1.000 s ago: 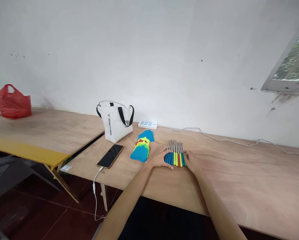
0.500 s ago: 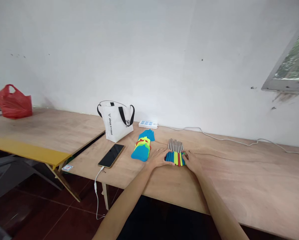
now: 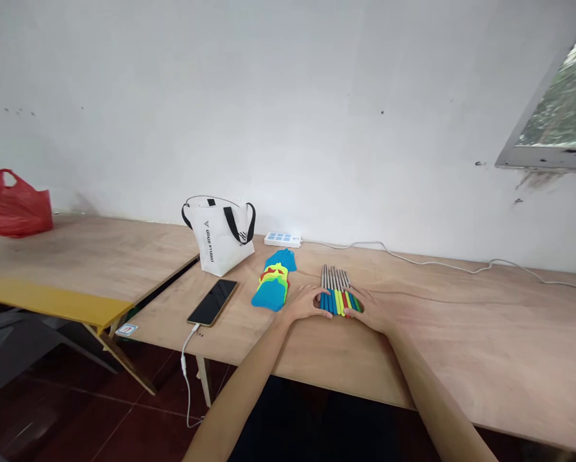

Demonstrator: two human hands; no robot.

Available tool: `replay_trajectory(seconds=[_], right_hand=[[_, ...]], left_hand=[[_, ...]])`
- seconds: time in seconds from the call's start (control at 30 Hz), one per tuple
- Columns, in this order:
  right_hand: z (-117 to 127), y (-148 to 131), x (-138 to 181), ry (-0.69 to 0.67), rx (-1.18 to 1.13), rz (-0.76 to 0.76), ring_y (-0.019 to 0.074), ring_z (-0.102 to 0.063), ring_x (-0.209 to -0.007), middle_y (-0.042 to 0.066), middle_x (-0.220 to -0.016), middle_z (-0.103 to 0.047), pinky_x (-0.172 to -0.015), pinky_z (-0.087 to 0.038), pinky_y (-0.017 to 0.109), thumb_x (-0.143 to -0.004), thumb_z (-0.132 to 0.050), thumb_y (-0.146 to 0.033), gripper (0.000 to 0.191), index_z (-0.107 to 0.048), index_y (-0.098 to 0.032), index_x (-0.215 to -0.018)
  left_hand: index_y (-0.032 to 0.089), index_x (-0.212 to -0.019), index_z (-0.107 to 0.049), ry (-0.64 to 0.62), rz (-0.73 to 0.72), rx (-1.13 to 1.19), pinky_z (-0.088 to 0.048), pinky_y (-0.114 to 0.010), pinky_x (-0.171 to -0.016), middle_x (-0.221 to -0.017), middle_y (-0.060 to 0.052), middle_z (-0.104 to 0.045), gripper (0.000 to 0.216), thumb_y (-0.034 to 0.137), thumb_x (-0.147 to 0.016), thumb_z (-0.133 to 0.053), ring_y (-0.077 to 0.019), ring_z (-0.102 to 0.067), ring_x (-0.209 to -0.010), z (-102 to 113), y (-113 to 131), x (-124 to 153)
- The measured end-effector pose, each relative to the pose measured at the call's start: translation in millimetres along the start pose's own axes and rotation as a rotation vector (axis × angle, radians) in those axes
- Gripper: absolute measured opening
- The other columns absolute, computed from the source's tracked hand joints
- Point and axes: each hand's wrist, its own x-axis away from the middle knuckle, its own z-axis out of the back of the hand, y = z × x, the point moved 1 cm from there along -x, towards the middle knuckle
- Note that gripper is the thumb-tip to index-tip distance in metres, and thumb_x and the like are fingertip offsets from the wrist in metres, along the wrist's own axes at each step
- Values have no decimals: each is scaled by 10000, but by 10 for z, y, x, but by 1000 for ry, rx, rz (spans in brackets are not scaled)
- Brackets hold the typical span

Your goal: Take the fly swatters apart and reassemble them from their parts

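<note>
A row of slim metal utensils with coloured handles (image 3: 338, 300) lies side by side on the wooden table. Their handles are blue, yellow, red and green and point towards me; the narrow metal ends point to the wall, too small to name the kind. My left hand (image 3: 304, 303) curves round the left side of the row, thumb at the near handle ends and fingers at the far ends. On the right side, my right hand (image 3: 372, 309) grips in the same way, its fingers over the red, yellow and green handles. To the left lies a pile of coloured mesh pieces (image 3: 271, 294).
A black phone (image 3: 213, 301) on a white cable lies at left. Behind it stands a white bag (image 3: 223, 240) with black handles. A white power strip (image 3: 282, 239) sits by the wall, its cord running right. A red plastic bag (image 3: 18, 208) rests on the other table.
My right hand has shifted slightly right, and its thumb and fingers now spread further over the handles. The handles fan out more at the right. The view has turned slightly.
</note>
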Motion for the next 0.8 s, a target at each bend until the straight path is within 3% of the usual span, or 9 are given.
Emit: replay_trajectory(seconds=[0.13, 0.33, 0.43, 0.6, 0.8], right_hand=[[19, -68, 43, -121, 56, 102, 284, -248, -1535, 73, -1654, -304, -1244, -179, 533, -841, -608, -731, 877, -351, -331, -1578], [17, -93, 30, -127, 17, 74, 276, -204, -1552, 56, -1658, -298, -1262, -172, 515, -898, -529, -722, 792, -401, -310, -1563], [24, -30, 21, -118, -20, 79, 298, -226, -1544, 63, -1648, -320, -1262, -195, 526, -845, -555, -778, 870, -413, -302, -1559], [33, 56, 29, -103, -68, 34, 325, -282, -1522, 70, -1631, -353, -1254, -236, 539, -772, -599, -826, 946, -436, -306, -1545], [-12, 16, 33, -74, -23, 52, 302, -312, -1511, 64, -1620, -374, -1251, -249, 527, -849, -515, -805, 848, -459, -305, -1531]], left_hand=[[306, -1273, -635, 32, 7, -13, -451, -365, -955, -1051, -21, -677, 707, 759, -737, -722, -233, -610, -1006, -42, -18, -12], [297, -1235, -652, 62, 8, -23, -445, -360, -955, -1026, -18, -667, 641, 745, -779, -693, -234, -593, -1028, -96, -42, -11], [295, -1238, -648, 67, 11, -14, -440, -368, -966, -1033, -23, -665, 631, 738, -791, -686, -248, -587, -1064, -86, -31, -2], [330, -1265, -627, 50, 56, -44, -413, -415, -1051, -1186, -31, -642, 652, 728, -759, -727, -279, -573, -1177, -22, 41, 17], [322, -1301, -593, 56, 111, -92, -376, -474, -1102, -1336, -32, -594, 686, 753, -776, -689, -307, -529, -1278, -3, 95, 30]])
